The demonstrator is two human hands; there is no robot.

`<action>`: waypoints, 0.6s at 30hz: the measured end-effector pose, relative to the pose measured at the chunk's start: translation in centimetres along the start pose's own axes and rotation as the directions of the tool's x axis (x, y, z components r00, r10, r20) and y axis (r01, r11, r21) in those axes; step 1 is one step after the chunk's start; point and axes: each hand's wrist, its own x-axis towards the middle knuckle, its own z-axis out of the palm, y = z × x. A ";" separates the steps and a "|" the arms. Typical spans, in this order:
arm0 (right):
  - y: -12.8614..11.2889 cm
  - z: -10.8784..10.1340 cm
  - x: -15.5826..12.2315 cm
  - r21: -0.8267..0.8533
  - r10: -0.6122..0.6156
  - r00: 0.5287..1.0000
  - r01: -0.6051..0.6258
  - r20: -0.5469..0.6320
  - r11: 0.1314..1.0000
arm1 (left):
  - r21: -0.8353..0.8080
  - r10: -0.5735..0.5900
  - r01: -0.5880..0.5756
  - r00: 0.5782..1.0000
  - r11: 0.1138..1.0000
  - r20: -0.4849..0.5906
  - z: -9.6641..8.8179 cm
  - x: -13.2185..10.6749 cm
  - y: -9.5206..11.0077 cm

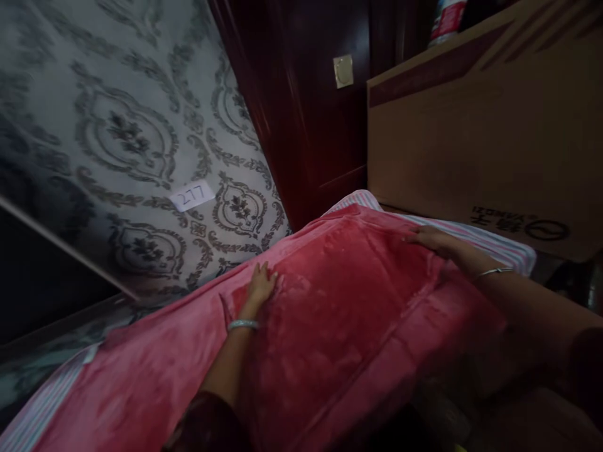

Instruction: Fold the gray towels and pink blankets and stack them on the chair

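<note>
A pinkish-red plush blanket (330, 295) lies spread out before me over striped bedding (494, 242). My left hand (262, 284) rests on the blanket near its wall side, fingers apart, with a pale bangle at the wrist. On the far right part of the blanket lies my right hand (431, 240), its fingers stretched out toward the left; a thin silvery bangle circles that wrist. Neither hand visibly grasps the cloth. A fold runs along the blanket's right side, and the near edge fades into shadow.
A large cardboard box (471, 138) stands behind the bedding at right, with a red-labelled container (447, 22) above it. Dark red wooden panelling (306, 100) meets a patterned wall (127, 132) bearing a paper marked 277 (192, 196). A dark panel (42, 276) is at left.
</note>
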 end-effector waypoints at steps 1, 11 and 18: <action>-2.1 0.5 -0.4 -0.058 -0.031 1.000 0.031 0.000 0.998 | -0.095 -0.016 0.019 0.999 0.995 0.031 -0.4 -0.5 0.2; -16.8 15.9 -13.2 -0.332 -0.598 0.767 0.641 0.233 0.692 | -0.528 -0.184 0.323 0.936 0.785 0.299 -3.1 -4.6 -2.0; -9.4 25.2 -21.1 -0.453 -0.893 0.405 0.845 0.196 0.284 | -0.670 -0.199 0.231 0.972 0.705 0.126 -1.4 -5.2 -3.8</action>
